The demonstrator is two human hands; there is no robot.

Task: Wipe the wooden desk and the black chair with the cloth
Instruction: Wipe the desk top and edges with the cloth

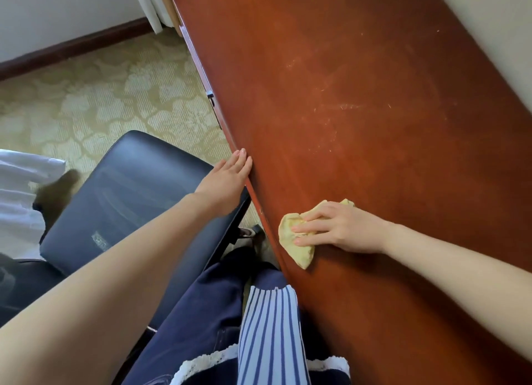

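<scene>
Carpeted room; desk (359,125), reddish wood, scuffed. Cloth (299,252): yellow, bunched, near the front edge; I judge it soft and light, best held flat from above. Right hand (336,229) presses it, fingers extended. Left hand (227,180) flat against the edge. Chair (129,189) alongside.

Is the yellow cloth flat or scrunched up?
Scrunched up: the small yellow cloth bunches in folds under the fingers of the right hand.

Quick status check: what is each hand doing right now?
Left hand: open, straight fingers resting on the red-brown wooden desk edge.
Right hand: open, fingers pressing the crumpled yellow cloth onto the desk.
</scene>
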